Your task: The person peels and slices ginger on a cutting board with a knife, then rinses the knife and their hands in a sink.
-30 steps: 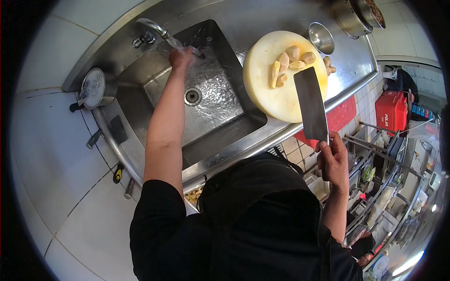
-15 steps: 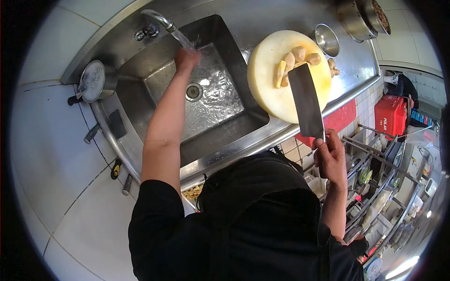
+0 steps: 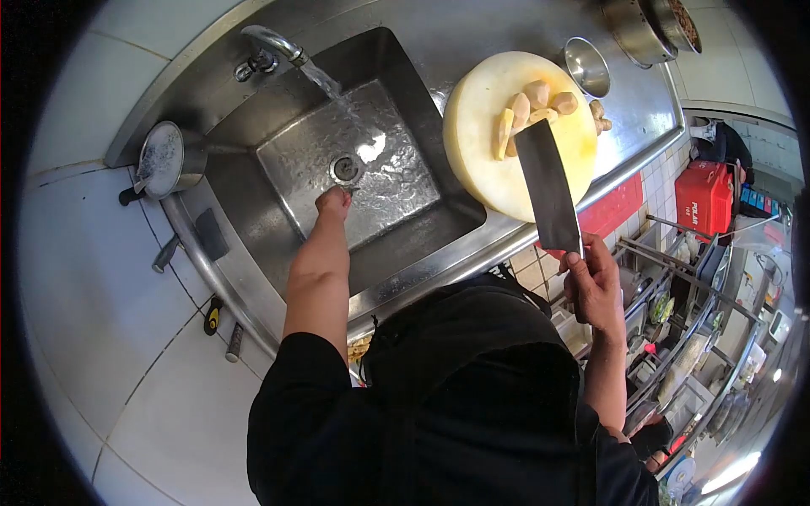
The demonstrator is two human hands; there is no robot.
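My right hand [image 3: 595, 282] is wrapped round the handle of a cleaver [image 3: 548, 185], whose broad dark blade reaches over the round cutting board [image 3: 472, 160]. Peeled pieces of ginger [image 3: 521, 110] lie on the board, close to the blade's far end. My left hand [image 3: 334, 202] is low in the sink [image 3: 253, 202], just on the near side of the drain [image 3: 345, 169]. Its fingers look closed, and what they may hold is hidden. Water runs from the faucet [image 3: 278, 42] into the basin, apart from that hand.
A metal bowl [image 3: 586, 67] and knobbly ginger [image 3: 600, 116] stand beyond the board, with metal pots [image 3: 641, 34] at the far right. A pot of whitish contents [image 3: 164, 160] and another cleaver [image 3: 211, 234] are left of the sink. Shelving and a red cooler [image 3: 704, 198] stand at right.
My left hand has moved from under the running water down toward me, near the drain. My right hand and the cleaver have stayed nearly still.
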